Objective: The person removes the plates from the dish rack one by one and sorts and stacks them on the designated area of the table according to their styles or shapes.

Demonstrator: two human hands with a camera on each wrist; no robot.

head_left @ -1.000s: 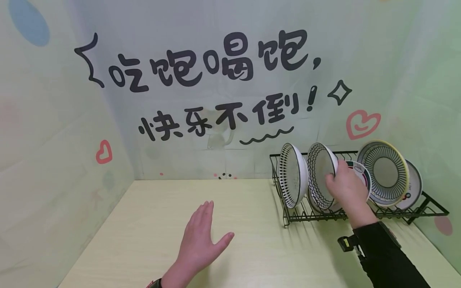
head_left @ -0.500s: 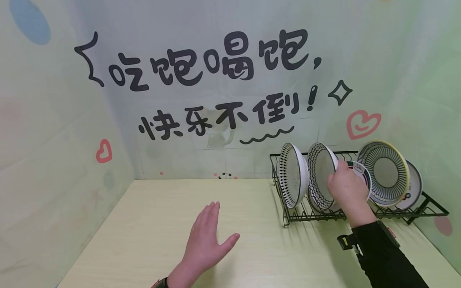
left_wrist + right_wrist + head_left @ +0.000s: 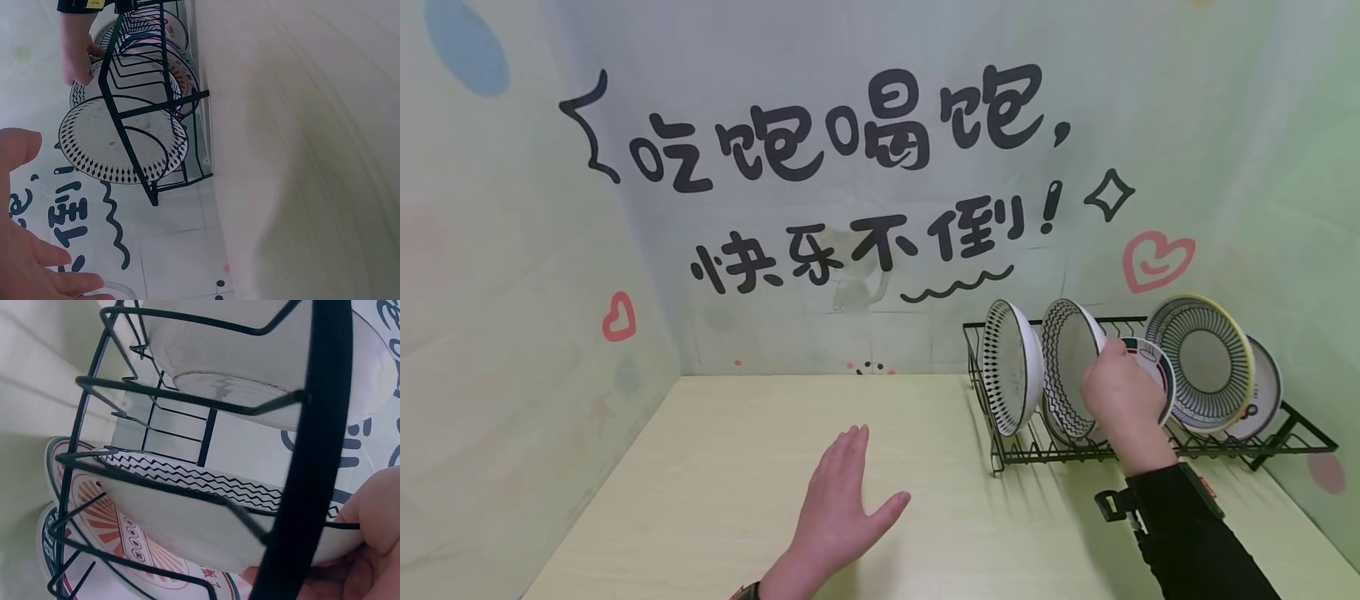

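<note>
My right hand [image 3: 1123,396] grips the right rim of a white bowl [image 3: 1067,371] with black zigzag lines inside. That bowl stands on edge in a black wire dish rack [image 3: 1060,456]. In the right wrist view, thumb and fingers pinch the rim of the zigzag bowl [image 3: 206,494] behind the rack's wires. Left of it in the rack stands another bowl [image 3: 1006,367] with a black diamond pattern. Over the table, apart from the rack, my left hand [image 3: 838,508] is held with fingers straight and thumb spread, touching nothing.
A yellow-rimmed striped dish [image 3: 1210,362] leans at the rack's right, with a white plate [image 3: 1266,387] behind it. Another plate [image 3: 1161,362] is partly hidden by my right hand. A printed wall sheet [image 3: 797,333] rises behind the pale wooden table [image 3: 722,467].
My left hand has drifted slightly right and a little down. The right hand keeps its grip on the zigzag bowl, which has stayed in its place in the rack.
</note>
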